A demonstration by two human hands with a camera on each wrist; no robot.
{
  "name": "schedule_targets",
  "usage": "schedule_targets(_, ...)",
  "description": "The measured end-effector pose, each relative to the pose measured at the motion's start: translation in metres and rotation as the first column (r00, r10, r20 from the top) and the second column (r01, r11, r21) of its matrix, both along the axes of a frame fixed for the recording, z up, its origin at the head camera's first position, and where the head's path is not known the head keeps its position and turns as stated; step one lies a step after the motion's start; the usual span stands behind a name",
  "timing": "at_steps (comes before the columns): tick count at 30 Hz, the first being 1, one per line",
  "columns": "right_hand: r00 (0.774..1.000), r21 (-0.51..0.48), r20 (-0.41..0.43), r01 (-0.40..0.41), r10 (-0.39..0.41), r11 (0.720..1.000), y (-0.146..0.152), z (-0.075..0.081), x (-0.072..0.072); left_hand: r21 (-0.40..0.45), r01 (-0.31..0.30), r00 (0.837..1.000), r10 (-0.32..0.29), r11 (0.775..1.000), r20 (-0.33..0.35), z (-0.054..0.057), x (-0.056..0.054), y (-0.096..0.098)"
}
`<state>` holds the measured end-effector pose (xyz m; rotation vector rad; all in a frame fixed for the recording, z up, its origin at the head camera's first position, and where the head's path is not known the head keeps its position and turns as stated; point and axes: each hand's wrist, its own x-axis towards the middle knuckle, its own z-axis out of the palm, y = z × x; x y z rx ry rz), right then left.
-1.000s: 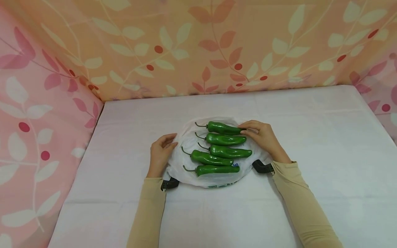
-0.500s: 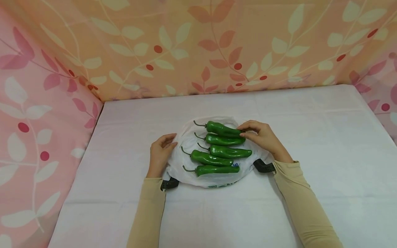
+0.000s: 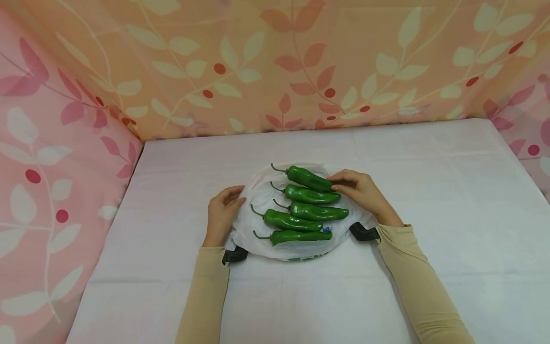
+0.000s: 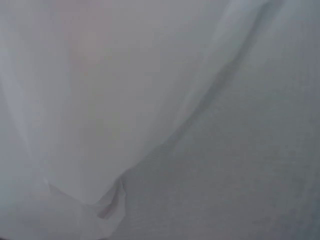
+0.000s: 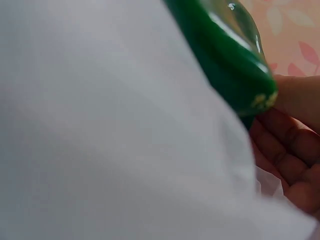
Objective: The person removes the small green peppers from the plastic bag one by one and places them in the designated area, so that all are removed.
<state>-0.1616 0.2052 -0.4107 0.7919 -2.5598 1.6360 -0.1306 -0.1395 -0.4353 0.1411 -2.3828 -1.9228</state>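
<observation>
Several long green peppers (image 3: 319, 211) lie in a rough column on a crumpled white plastic bag (image 3: 258, 241), their thin stems pointing left. At the bag's left edge, my left hand (image 3: 222, 208) holds the plastic between thumb and curled fingers. My right hand (image 3: 361, 188) pinches the tip of the farthest pepper (image 3: 307, 177), which slants with its stem end away from me. In the right wrist view a green pepper (image 5: 225, 60) shows beside the curled fingers (image 5: 285, 145), partly behind the white plastic. Only pale plastic (image 4: 100, 100) and cloth fill the left wrist view.
A white cloth covers the table (image 3: 451, 200). Orange leaf-patterned fabric (image 3: 258, 57) hangs behind it, and pink patterned fabric (image 3: 43, 191) stands along the left side. Black wrist devices (image 3: 235, 254) sit under both forearms.
The farthest pepper has tilted, its right tip swinging toward me while my right hand shifts slightly left with it. The pepper beside it has tilted slightly too. My left hand stays in place.
</observation>
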Motion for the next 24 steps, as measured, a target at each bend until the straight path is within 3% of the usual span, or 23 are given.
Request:
schedule_targets(4, 1.000, -0.019, 0.031, 0.002, -0.001, 1.000, -0.004, 0.013, 0.006, -0.017, -0.002, 1.000, 0.002, 1.000, -0.005, -0.001, 0.000, 0.000)
schedule_targets(17, 0.991, -0.092, 0.098, 0.103, -0.094, 0.990, -0.003, 0.014, 0.007, -0.001, -0.007, 1.000, 0.007, 1.000, 0.025, 0.000, 0.002, 0.000)
schedule_targets(24, 0.979, -0.222, 0.101, 0.194, -0.175, 0.956, 0.008, -0.011, -0.005, -0.008, -0.011, 0.999, 0.011, 1.000, 0.038, 0.001, 0.002, 0.000)
